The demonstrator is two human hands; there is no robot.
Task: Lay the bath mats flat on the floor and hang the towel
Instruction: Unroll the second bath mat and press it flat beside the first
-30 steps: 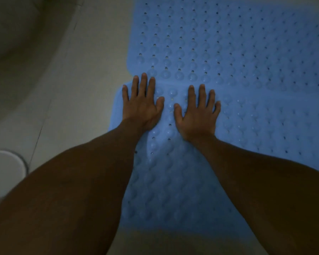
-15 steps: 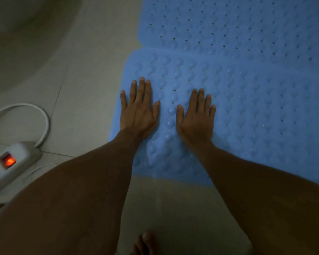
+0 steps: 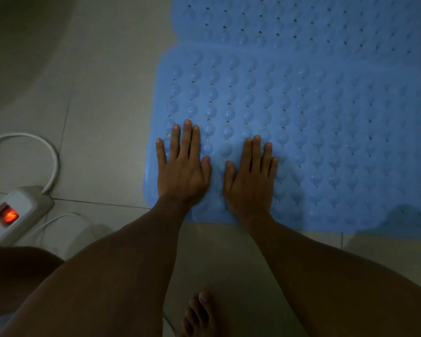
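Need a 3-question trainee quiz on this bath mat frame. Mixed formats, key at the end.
1. True or false: the left hand and the right hand both lie flat, fingers straight, on the near mat.
2. What lies on the floor to the left of that mat? A) a power strip with a lit red switch B) a folded towel C) a bucket
3. Short answer: how many blue mats are in view?

Key: 1 true; 2 A; 3 two, with the far mat lying beyond the near one.
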